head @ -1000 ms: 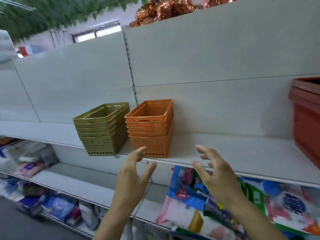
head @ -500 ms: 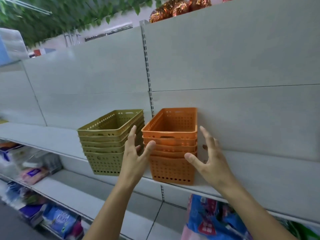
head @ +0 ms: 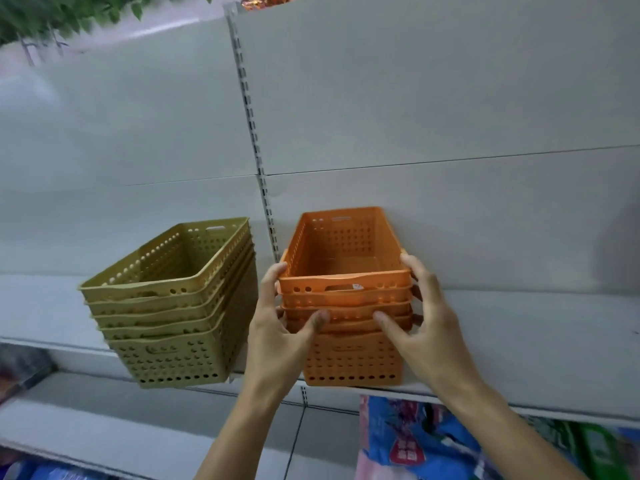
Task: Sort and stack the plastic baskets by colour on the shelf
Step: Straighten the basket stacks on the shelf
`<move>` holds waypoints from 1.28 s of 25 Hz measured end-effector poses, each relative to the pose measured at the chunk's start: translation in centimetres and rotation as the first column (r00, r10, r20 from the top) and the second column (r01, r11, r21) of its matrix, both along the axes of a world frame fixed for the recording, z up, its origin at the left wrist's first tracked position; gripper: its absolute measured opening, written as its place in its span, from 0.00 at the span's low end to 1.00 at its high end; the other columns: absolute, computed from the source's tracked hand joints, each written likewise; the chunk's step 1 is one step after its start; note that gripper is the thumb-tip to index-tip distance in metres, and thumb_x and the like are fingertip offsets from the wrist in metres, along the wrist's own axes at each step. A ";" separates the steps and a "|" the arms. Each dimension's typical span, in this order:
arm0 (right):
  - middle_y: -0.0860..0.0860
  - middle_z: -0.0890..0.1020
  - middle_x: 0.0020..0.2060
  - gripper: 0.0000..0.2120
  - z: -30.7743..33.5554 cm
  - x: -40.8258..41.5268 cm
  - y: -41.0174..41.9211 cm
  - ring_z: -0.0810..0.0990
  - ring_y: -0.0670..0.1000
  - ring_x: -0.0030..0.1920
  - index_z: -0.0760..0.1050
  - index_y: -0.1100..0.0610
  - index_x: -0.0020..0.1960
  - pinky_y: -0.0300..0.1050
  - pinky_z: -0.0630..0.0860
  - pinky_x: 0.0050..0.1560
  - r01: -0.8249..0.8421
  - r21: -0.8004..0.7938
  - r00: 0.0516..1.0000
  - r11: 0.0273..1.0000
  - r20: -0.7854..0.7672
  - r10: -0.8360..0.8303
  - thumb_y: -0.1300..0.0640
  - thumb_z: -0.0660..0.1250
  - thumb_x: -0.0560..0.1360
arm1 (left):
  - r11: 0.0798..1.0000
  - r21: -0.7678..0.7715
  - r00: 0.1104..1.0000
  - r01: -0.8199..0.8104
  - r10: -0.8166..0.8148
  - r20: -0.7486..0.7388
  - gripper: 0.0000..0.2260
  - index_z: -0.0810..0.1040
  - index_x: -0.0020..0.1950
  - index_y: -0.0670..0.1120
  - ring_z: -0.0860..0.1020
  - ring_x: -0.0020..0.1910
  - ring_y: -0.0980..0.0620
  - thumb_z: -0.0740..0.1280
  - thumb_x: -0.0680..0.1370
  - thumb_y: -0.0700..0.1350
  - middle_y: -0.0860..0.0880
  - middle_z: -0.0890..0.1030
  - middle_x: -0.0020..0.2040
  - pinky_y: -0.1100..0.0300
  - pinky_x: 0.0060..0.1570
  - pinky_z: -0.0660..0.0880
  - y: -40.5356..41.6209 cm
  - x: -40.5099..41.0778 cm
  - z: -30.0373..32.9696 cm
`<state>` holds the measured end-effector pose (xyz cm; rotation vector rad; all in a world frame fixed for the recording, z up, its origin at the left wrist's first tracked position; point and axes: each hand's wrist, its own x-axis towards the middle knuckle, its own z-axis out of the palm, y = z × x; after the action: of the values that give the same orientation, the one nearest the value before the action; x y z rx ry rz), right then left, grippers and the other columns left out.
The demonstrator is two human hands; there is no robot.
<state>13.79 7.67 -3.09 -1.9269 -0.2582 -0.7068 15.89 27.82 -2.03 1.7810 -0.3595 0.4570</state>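
Olive stack (head: 173,306) and orange stack (head: 346,306) stand sorted on shelf (head: 519,341). Left hand (head: 277,334) and right hand (head: 426,327) both grasp the orange stack; likely only final squaring remains.

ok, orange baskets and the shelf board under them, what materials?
Orange baskets: moulded plastic by the look, matte with a faint sheen; punched hole grid, thin rolled rims and cut-out handle slots. Shelf: probably painted sheet metal, flat pale grey, smooth; the slotted upright behind suggests steel racking, though the pictures alone cannot confirm it.
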 end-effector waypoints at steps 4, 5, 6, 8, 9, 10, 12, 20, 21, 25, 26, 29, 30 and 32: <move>0.46 0.67 0.68 0.44 0.1 -3.3 -2.3 0.74 0.46 0.62 0.52 0.33 0.72 0.55 0.80 0.56 0.133 -0.002 0.991 0.991 -0.029 -0.133 0.54 0.76 0.69 | 0.997 0.040 0.998 0.064 -0.064 0.005 0.37 0.62 0.73 0.62 0.80 0.51 0.69 0.76 0.72 0.41 0.60 0.78 0.60 0.53 0.50 0.83 -2.9 -0.5 -0.4; 0.45 0.66 0.69 0.46 0.1 -4.2 -3.1 0.73 0.45 0.63 0.50 0.33 0.72 0.56 0.79 0.58 0.179 -0.026 0.983 0.983 -0.034 -0.180 0.54 0.77 0.68 | 0.994 0.042 0.995 0.099 -0.100 0.005 0.37 0.61 0.73 0.62 0.79 0.51 0.70 0.76 0.73 0.41 0.63 0.77 0.59 0.49 0.51 0.83 -4.0 -0.5 -0.5; 0.45 0.65 0.69 0.48 0.0 -5.1 -4.1 0.72 0.45 0.64 0.49 0.33 0.72 0.56 0.78 0.60 0.225 -0.059 0.973 0.973 -0.036 -0.228 0.55 0.77 0.67 | 0.990 0.041 0.990 0.138 -0.138 0.000 0.37 0.60 0.74 0.62 0.79 0.52 0.69 0.76 0.73 0.41 0.64 0.77 0.59 0.47 0.51 0.83 -5.2 -0.7 -0.7; 0.45 0.63 0.69 0.49 -0.1 -6.9 -6.3 0.69 0.43 0.64 0.48 0.37 0.73 0.55 0.76 0.61 0.314 -0.125 0.947 0.941 -0.030 -0.320 0.56 0.78 0.66 | 0.975 0.042 0.976 0.219 -0.219 -0.013 0.39 0.58 0.75 0.65 0.80 0.57 0.62 0.76 0.73 0.43 0.60 0.77 0.63 0.45 0.54 0.82 -7.8 -1.0 -1.1; 0.45 0.62 0.69 0.49 0.0 -7.7 -7.5 0.68 0.42 0.64 0.48 0.38 0.73 0.55 0.76 0.61 0.355 -0.148 0.932 0.923 -0.025 -0.362 0.57 0.78 0.66 | 0.966 0.055 0.967 0.253 -0.253 -0.016 0.41 0.57 0.75 0.67 0.79 0.60 0.58 0.76 0.72 0.43 0.56 0.76 0.66 0.44 0.55 0.81 -9.1 -1.2 -1.3; 0.45 0.62 0.69 0.49 0.1 -8.7 -9.1 0.68 0.42 0.64 0.49 0.39 0.74 0.55 0.77 0.60 0.393 -0.166 0.915 0.904 -0.023 -0.402 0.57 0.78 0.67 | 0.956 0.080 0.959 0.283 -0.283 -0.015 0.43 0.56 0.75 0.68 0.78 0.63 0.53 0.77 0.72 0.42 0.53 0.75 0.68 0.43 0.56 0.80 -10.7 -1.6 -1.4; 0.44 0.62 0.69 0.47 0.3 -10.4 -12.5 0.69 0.45 0.64 0.49 0.39 0.74 0.56 0.78 0.59 0.454 -0.195 0.885 0.870 -0.017 -0.465 0.58 0.76 0.68 | 0.935 0.121 0.942 0.333 -0.335 -0.003 0.45 0.55 0.75 0.69 0.77 0.65 0.50 0.76 0.71 0.38 0.52 0.73 0.70 0.43 0.58 0.79 -14.1 -2.3 -1.5; 0.52 0.60 0.75 0.40 1.0 -14.8 -25.9 0.72 0.57 0.66 0.61 0.53 0.74 0.55 0.82 0.47 0.694 -0.544 0.656 0.471 0.209 -0.725 0.56 0.77 0.67 | 0.917 0.197 0.931 0.348 -0.362 0.039 0.42 0.55 0.74 0.67 0.77 0.62 0.49 0.71 0.73 0.35 0.52 0.72 0.71 0.44 0.59 0.79 -28.2 -6.4 -0.9; 0.55 0.61 0.75 0.40 1.2 -15.0 -27.5 0.69 0.59 0.68 0.62 0.58 0.74 0.55 0.81 0.50 0.690 -0.619 0.637 0.374 0.276 -0.720 0.57 0.77 0.66 | 0.917 0.207 0.932 0.342 -0.358 0.049 0.41 0.56 0.74 0.66 0.78 0.62 0.49 0.72 0.73 0.35 0.52 0.71 0.71 0.45 0.58 0.79 -29.8 -6.8 -0.8; 0.61 0.68 0.71 0.42 1.7 -15.1 -32.7 0.65 0.61 0.72 0.61 0.63 0.73 0.56 0.72 0.66 0.613 -0.756 0.653 0.230 0.321 -0.687 0.59 0.78 0.65 | 0.919 0.216 0.937 0.331 -0.346 0.038 0.41 0.55 0.74 0.67 0.80 0.58 0.48 0.70 0.74 0.34 0.49 0.76 0.67 0.47 0.56 0.80 -34.7 -7.1 -0.8; 0.61 0.67 0.72 0.42 1.7 -15.1 -33.3 0.63 0.61 0.73 0.59 0.62 0.74 0.56 0.71 0.66 0.602 -0.762 0.648 0.240 0.289 -0.705 0.58 0.77 0.66 | 0.914 0.231 0.936 0.334 -0.351 0.036 0.42 0.54 0.74 0.67 0.80 0.59 0.48 0.70 0.74 0.34 0.49 0.76 0.67 0.48 0.57 0.79 -35.4 -7.1 -0.9; 0.58 0.57 0.77 0.43 1.7 -15.4 -33.8 0.52 0.58 0.78 0.50 0.58 0.78 0.57 0.64 0.71 0.589 -0.744 0.639 0.316 0.190 -0.745 0.54 0.72 0.72 | 0.879 0.293 0.917 0.375 -0.397 0.017 0.43 0.51 0.77 0.66 0.77 0.65 0.49 0.71 0.74 0.36 0.50 0.73 0.71 0.53 0.61 0.76 -36.3 -7.5 -0.5; 0.58 0.55 0.78 0.43 1.7 -15.5 -33.4 0.50 0.58 0.78 0.49 0.58 0.78 0.58 0.59 0.73 0.592 -0.739 0.636 0.321 0.184 -0.749 0.53 0.70 0.72 | 0.865 0.311 0.909 0.394 -0.417 0.008 0.44 0.49 0.78 0.64 0.75 0.68 0.49 0.72 0.75 0.38 0.50 0.71 0.73 0.54 0.64 0.74 -36.2 -7.6 -0.3; 0.58 0.57 0.77 0.42 1.7 -15.4 -31.7 0.51 0.58 0.78 0.52 0.58 0.78 0.60 0.52 0.76 0.609 -0.724 0.657 0.323 0.231 -0.718 0.51 0.70 0.72 | 0.847 0.370 0.909 0.381 -0.417 0.019 0.43 0.47 0.80 0.61 0.68 0.73 0.51 0.72 0.76 0.43 0.51 0.66 0.77 0.60 0.67 0.66 -35.2 -7.9 0.1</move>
<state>-1.60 -24.00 -1.35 -2.9579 0.4896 -1.1208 7.97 -7.38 -1.95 1.9702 -0.9164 0.1843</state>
